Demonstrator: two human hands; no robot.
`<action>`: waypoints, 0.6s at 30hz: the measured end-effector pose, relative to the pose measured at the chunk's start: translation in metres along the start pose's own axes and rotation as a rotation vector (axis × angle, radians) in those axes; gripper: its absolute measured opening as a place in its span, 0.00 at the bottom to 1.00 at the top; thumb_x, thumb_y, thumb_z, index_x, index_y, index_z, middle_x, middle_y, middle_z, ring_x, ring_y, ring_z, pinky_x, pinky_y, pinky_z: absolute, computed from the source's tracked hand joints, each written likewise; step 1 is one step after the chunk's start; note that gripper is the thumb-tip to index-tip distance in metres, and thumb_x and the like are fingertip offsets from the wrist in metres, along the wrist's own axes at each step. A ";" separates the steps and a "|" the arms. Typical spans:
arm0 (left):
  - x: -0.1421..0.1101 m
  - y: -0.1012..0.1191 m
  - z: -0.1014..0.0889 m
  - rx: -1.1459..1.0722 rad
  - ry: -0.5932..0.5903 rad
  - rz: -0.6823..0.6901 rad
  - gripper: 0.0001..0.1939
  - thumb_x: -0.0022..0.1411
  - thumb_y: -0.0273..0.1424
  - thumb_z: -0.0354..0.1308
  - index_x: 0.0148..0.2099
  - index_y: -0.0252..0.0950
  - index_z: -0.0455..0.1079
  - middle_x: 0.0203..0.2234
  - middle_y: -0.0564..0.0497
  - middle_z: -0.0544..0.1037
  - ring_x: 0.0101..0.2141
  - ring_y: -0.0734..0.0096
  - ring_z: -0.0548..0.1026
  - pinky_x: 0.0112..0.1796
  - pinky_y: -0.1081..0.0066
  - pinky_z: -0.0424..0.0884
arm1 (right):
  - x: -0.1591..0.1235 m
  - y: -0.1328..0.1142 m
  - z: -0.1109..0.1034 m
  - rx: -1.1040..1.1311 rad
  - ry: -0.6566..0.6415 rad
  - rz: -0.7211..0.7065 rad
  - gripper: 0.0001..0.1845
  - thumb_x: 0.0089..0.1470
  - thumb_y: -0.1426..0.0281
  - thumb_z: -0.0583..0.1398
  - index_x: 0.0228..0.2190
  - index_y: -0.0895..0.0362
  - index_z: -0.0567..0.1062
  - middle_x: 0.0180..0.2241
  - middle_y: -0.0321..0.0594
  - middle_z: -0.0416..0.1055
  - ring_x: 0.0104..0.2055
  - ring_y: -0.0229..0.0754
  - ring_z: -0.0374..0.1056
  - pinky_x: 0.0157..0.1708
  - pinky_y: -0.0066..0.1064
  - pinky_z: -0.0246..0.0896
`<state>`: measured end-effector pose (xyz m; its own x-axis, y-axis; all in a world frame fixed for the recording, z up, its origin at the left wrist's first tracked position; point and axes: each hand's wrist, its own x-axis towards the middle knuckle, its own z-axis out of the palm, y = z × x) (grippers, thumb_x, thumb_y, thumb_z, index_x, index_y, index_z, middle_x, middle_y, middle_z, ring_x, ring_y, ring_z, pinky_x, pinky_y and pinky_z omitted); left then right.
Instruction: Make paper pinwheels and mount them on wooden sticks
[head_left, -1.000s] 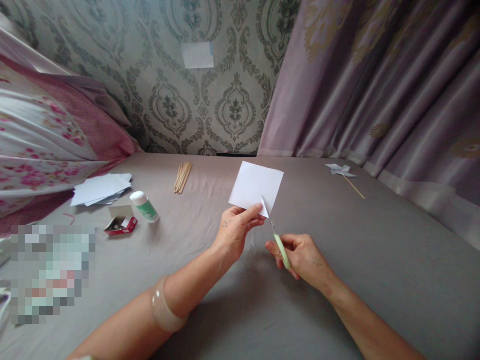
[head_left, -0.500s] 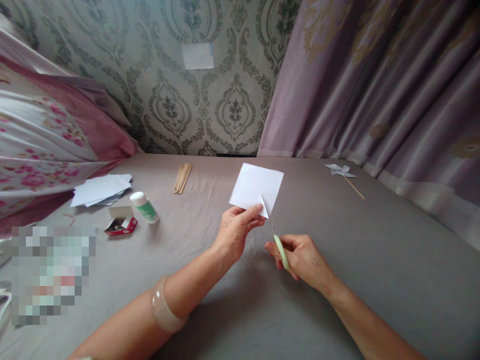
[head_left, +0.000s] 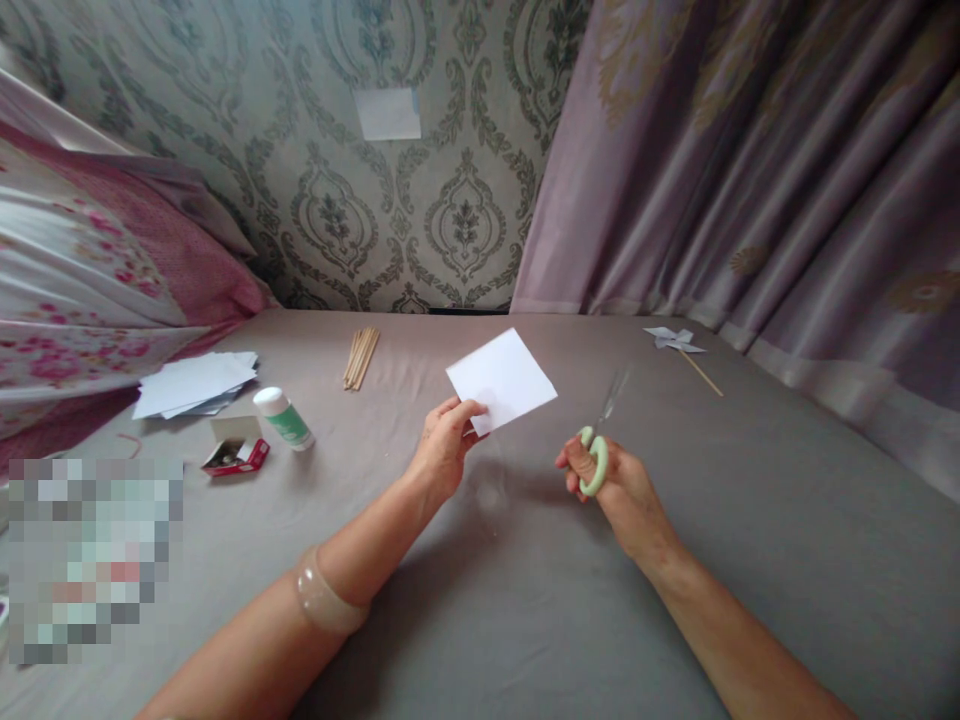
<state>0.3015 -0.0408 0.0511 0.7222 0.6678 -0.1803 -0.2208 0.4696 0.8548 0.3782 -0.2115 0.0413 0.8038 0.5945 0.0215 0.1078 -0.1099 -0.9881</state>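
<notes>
White paper [head_left: 508, 375] above the grey cloth [head_left: 465, 640] looks light and creasable from my remote seat, so I like the left hand [head_left: 442, 448] pinching its near corner, right hand [head_left: 626, 490] curled round scissors [head_left: 602, 465].

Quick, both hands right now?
Left hand: closed, pinching the white paper at its near corner.
Right hand: closed around the green-handled scissors, blades apart from the paper.

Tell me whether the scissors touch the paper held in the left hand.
No, the scissors in the right hand stand apart from the paper in the left hand, with grey cloth showing between.
</notes>
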 end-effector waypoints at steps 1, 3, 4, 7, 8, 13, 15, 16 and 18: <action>-0.001 -0.002 0.000 0.032 -0.035 -0.032 0.09 0.39 0.27 0.62 0.29 0.32 0.73 0.27 0.49 0.78 0.26 0.74 0.72 0.29 0.75 0.69 | 0.003 -0.001 -0.002 0.039 0.065 0.001 0.26 0.43 0.47 0.64 0.26 0.57 0.69 0.20 0.34 0.66 0.21 0.34 0.59 0.21 0.27 0.55; -0.003 -0.005 0.000 0.091 -0.097 -0.085 0.10 0.39 0.26 0.61 0.30 0.32 0.74 0.27 0.47 0.79 0.26 0.72 0.73 0.30 0.73 0.70 | 0.008 -0.002 -0.005 0.120 0.160 0.003 0.26 0.38 0.49 0.67 0.27 0.57 0.69 0.19 0.34 0.67 0.21 0.34 0.60 0.20 0.26 0.55; -0.004 -0.007 0.001 0.117 -0.119 -0.098 0.11 0.38 0.25 0.61 0.30 0.32 0.74 0.27 0.47 0.79 0.26 0.72 0.73 0.30 0.73 0.70 | 0.009 -0.002 -0.006 0.154 0.189 0.003 0.26 0.36 0.51 0.69 0.27 0.57 0.69 0.19 0.33 0.67 0.21 0.34 0.60 0.19 0.26 0.54; -0.006 -0.010 0.001 0.189 -0.153 -0.092 0.11 0.39 0.25 0.61 0.31 0.32 0.75 0.28 0.46 0.79 0.26 0.72 0.73 0.29 0.74 0.69 | 0.012 -0.003 -0.009 0.206 0.229 -0.005 0.25 0.33 0.54 0.70 0.27 0.58 0.70 0.18 0.32 0.66 0.19 0.33 0.59 0.18 0.25 0.52; -0.006 -0.011 0.000 0.207 -0.161 -0.086 0.10 0.39 0.26 0.62 0.30 0.32 0.75 0.28 0.46 0.79 0.27 0.72 0.73 0.28 0.75 0.68 | 0.012 -0.003 -0.009 0.211 0.234 -0.010 0.24 0.33 0.55 0.71 0.26 0.58 0.70 0.17 0.31 0.66 0.19 0.32 0.58 0.17 0.25 0.51; -0.004 -0.013 -0.004 0.245 -0.173 -0.064 0.08 0.41 0.27 0.63 0.29 0.32 0.75 0.27 0.46 0.77 0.27 0.71 0.72 0.28 0.75 0.68 | 0.012 -0.001 -0.007 0.210 0.241 -0.020 0.21 0.35 0.58 0.70 0.24 0.58 0.70 0.16 0.28 0.61 0.18 0.30 0.52 0.16 0.24 0.47; -0.003 -0.014 -0.005 0.237 -0.168 -0.058 0.08 0.41 0.27 0.64 0.29 0.31 0.75 0.27 0.46 0.77 0.28 0.71 0.72 0.29 0.74 0.68 | 0.012 -0.001 -0.006 0.212 0.244 -0.021 0.20 0.34 0.59 0.70 0.24 0.58 0.70 0.16 0.27 0.60 0.18 0.29 0.52 0.17 0.24 0.47; -0.004 -0.014 -0.004 0.226 -0.170 -0.056 0.09 0.42 0.28 0.65 0.30 0.31 0.75 0.27 0.46 0.77 0.28 0.71 0.73 0.30 0.74 0.68 | 0.012 -0.001 -0.006 0.216 0.248 -0.018 0.20 0.33 0.60 0.70 0.24 0.58 0.70 0.16 0.27 0.60 0.18 0.29 0.52 0.17 0.24 0.47; -0.005 -0.014 -0.003 0.196 -0.182 -0.053 0.10 0.43 0.30 0.66 0.31 0.31 0.75 0.28 0.46 0.77 0.29 0.71 0.73 0.32 0.74 0.68 | 0.012 -0.001 -0.004 0.229 0.260 -0.008 0.20 0.32 0.61 0.71 0.24 0.58 0.70 0.17 0.27 0.61 0.18 0.29 0.52 0.17 0.24 0.48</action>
<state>0.2991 -0.0487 0.0381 0.8391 0.5221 -0.1524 -0.0612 0.3691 0.9274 0.3904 -0.2078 0.0428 0.9287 0.3687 0.0387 0.0045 0.0932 -0.9956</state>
